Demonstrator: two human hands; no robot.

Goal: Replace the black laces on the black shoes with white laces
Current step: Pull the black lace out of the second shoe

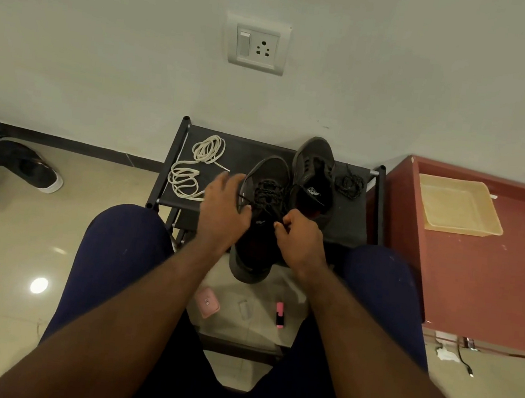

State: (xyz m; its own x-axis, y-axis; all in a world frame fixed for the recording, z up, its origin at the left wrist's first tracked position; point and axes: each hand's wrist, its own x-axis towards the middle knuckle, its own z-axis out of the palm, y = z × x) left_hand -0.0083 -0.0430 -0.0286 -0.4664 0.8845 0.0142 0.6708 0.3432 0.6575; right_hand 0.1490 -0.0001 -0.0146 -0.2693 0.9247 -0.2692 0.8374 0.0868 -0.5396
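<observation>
The left hand [224,204] rests on the near black shoe [267,170], fingers spread wide — the right hand [299,239] pinches its black lace [266,192]; coiled white laces [194,168] lie left.

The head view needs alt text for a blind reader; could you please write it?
A seated person's right hand pinches a black lace on the nearer black shoe while the left hand touches it; white laces lie coiled on the rack.

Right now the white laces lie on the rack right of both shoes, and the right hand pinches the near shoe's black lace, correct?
No: the head view shows the white laces on the rack left of both shoes; the right hand does pinch the near shoe's black lace.
</observation>
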